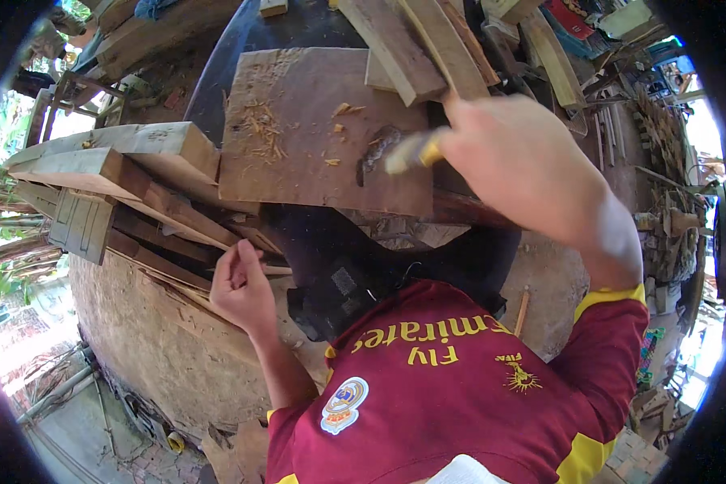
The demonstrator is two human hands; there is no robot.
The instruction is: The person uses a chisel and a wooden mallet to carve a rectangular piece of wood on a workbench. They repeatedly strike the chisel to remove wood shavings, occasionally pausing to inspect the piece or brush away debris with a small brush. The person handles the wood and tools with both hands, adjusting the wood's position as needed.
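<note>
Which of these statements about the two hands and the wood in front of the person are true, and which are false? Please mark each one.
1. The right hand grips a tool with a yellow handle. True; the tool is blurred, so its kind is unclear.
2. The left hand is empty. False: it holds a thin wooden stick between the fingers.
3. Wood shavings lie on the flat board. True.
4. The flat board is painted blue. False: it is bare brown wood.
5. Thick wooden blocks are stacked to the left of the flat board. True.
6. Both hands rest on the flat board. False: the left hand is below it, apart from it.
</note>
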